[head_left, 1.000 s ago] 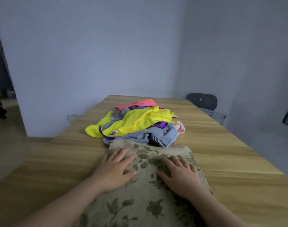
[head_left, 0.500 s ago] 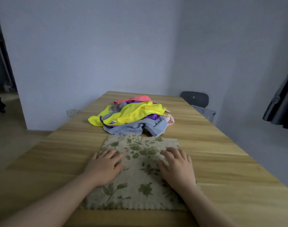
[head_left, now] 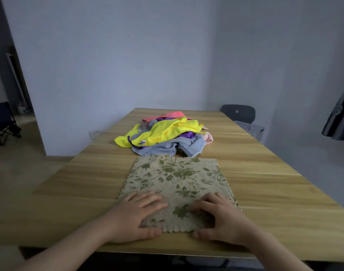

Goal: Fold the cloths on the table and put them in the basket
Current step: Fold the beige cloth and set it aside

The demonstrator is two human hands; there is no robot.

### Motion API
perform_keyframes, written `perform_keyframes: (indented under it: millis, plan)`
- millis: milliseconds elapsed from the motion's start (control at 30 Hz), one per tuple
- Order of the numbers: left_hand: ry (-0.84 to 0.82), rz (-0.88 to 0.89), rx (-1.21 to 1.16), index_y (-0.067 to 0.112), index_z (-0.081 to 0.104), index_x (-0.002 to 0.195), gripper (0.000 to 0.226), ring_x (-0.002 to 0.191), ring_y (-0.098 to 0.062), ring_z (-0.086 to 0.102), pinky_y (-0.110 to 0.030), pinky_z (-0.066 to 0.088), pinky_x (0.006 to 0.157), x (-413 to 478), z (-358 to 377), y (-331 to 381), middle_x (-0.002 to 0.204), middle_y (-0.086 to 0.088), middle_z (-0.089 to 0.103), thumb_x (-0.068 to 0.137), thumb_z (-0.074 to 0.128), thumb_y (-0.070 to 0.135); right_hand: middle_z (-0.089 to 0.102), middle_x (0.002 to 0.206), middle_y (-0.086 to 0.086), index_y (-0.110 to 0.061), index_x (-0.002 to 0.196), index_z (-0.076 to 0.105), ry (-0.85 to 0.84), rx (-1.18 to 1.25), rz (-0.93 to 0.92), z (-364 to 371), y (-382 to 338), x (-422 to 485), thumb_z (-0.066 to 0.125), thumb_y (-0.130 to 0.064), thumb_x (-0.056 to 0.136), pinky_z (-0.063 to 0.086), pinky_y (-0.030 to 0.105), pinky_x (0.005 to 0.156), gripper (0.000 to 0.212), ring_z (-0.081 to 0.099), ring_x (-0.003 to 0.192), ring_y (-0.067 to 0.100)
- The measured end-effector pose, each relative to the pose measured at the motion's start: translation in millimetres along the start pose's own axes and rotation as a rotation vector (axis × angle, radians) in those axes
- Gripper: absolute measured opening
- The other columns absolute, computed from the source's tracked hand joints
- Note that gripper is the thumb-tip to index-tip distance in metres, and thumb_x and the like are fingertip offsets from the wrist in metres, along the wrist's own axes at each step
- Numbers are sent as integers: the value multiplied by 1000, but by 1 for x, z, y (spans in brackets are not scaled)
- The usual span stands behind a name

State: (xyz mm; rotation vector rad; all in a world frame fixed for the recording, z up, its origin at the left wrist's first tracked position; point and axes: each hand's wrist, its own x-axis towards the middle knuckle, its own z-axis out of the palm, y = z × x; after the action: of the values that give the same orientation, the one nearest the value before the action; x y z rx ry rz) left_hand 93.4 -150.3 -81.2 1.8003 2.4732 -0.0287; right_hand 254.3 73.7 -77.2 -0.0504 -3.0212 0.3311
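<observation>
A beige cloth with a green flower print lies spread flat on the wooden table, close to the near edge. My left hand holds its near left corner, fingers on top and thumb along the near hem. At the near right corner my right hand grips the cloth with bent fingers, thumb at the hem. Behind the cloth lies a heap of unfolded cloths: yellow on top, grey-blue in front, with pink, purple and coral beneath. No basket is in view.
A dark chair stands at the table's far right corner. A folding chair is on the floor at the far left, and a dark curtain hangs at the right. Bare wood shows on both sides of the cloth.
Both hands have slid back over the floral cloth from its middle to its near edge. The cloth now lies flat and fully spread; the view has pulled back.
</observation>
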Motion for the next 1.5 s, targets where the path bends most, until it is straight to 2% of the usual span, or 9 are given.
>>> perform_keyframes:
  millis: [333, 467, 600, 733, 967, 1100, 1200, 1400, 1500]
  plan:
    - [97, -89, -167, 52, 25, 137, 74, 139, 5, 9, -21, 4, 114, -9, -2, -19, 142, 33, 13, 70, 15, 84, 61, 120, -18, -32, 116, 61, 197, 6, 193, -2, -5, -9, 57, -23, 85, 47, 21, 83, 34, 56, 109, 7]
    - [320, -247, -437, 75, 44, 91, 50, 106, 13, 50, -13, 40, 93, -24, 0, -33, 108, 42, 54, 72, 52, 29, 66, 112, -13, -31, 115, 64, 225, 102, 304, -5, 0, -12, 58, -18, 84, 45, 20, 81, 34, 60, 101, 8]
    - [519, -353, -788, 47, 68, 71, 69, 88, 7, 61, -2, 41, 81, -28, 7, -54, 87, 33, 67, 77, 55, -20, 67, 92, -13, -30, 102, 69, 267, 235, 370, -9, 7, -15, 60, -15, 83, 43, 15, 67, 26, 59, 83, 5]
    - [593, -429, -941, 18, 66, 75, 33, 83, -2, 60, 0, 43, 70, -24, -3, -52, 82, 14, 68, 81, 59, -14, 65, 81, -12, -37, 87, 62, 325, 282, 460, -14, 17, -18, 61, -12, 82, 47, 25, 68, 25, 59, 79, 10]
    - [816, -532, -1161, 21, 62, 81, 25, 80, -13, 55, -20, 41, 69, 15, -21, -39, 82, 2, 63, 94, 48, 5, 62, 71, -5, -24, 78, 64, 647, 515, 605, -26, 32, 3, 58, -5, 83, 44, 33, 68, 20, 56, 77, 22]
    - [953, -620, -1228, 22, 63, 79, 21, 73, -17, 51, -30, 38, 67, 51, -37, -45, 78, -3, 60, 94, 49, 14, 51, 65, 23, 3, 73, 56, 799, 685, 619, -34, 39, 39, 59, -15, 87, 31, 32, 59, 23, 43, 63, 22]
    - [1037, -719, -1192, 14, 60, 79, 17, 71, -20, 48, -30, 33, 58, 84, -46, -59, 73, -2, 57, 93, 51, 18, 43, 59, 12, 1, 65, 45, 900, 649, 650, -48, 49, 74, 61, -20, 88, 25, 32, 55, 35, 38, 60, 23]
    - [797, -986, -776, 13, 44, 93, 19, 82, -29, 56, -31, 36, 67, 122, -18, -88, 85, -4, 56, 91, 55, 29, 63, 112, 12, -15, 131, 48, 651, 561, 784, -20, 72, 115, 57, -29, 90, 42, 36, 84, 44, 55, 109, 34]
    - [769, -922, -738, 15, 41, 93, 20, 73, -26, 51, -31, 34, 62, 123, -14, -95, 80, 0, 53, 91, 55, 28, 62, 111, 8, -26, 131, 44, 533, 495, 758, -13, 77, 116, 56, -33, 89, 43, 36, 86, 44, 56, 108, 33]
